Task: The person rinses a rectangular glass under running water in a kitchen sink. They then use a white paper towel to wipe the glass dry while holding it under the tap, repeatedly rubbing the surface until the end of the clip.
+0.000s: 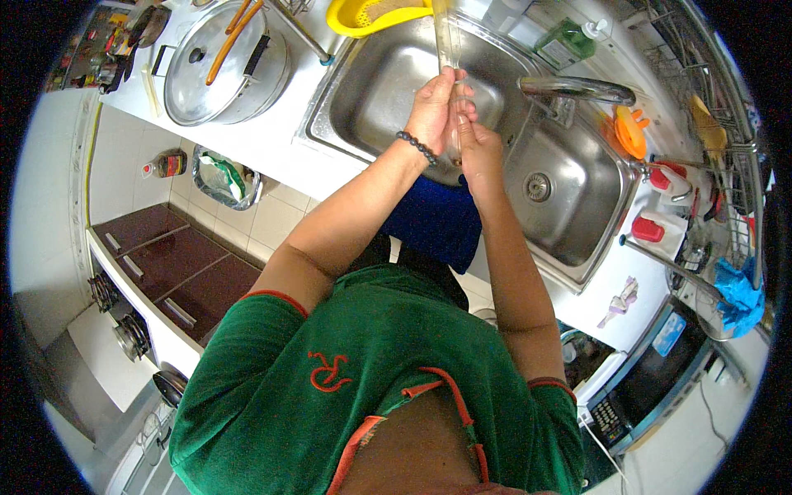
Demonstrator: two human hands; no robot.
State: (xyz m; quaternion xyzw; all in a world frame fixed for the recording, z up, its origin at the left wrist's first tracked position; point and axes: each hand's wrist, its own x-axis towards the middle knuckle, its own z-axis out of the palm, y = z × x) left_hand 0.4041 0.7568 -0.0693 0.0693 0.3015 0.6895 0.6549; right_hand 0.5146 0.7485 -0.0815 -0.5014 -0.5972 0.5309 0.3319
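Note:
Over the left bowl of the steel double sink (396,49), both hands close round a long, narrow, pale brownish stick-like object (444,37). It points away from me, and its exact kind cannot be made out. My left hand (436,111), with a dark bead bracelet at the wrist, grips it partway along. Just nearer and to the right, my right hand (480,153) has its fingers wrapped about the near end. Part of the object is hidden by the fingers. Past its far end sits a yellow colander (363,21) at the sink's back edge, with something brownish inside.
The curved faucet (577,89) reaches over the sink from the right. A large lidded pot (186,82) with wooden chopsticks (223,58) on top stands at left. A green soap bottle (565,45), an orange item (631,132) and a wire rack (734,115) line the back right.

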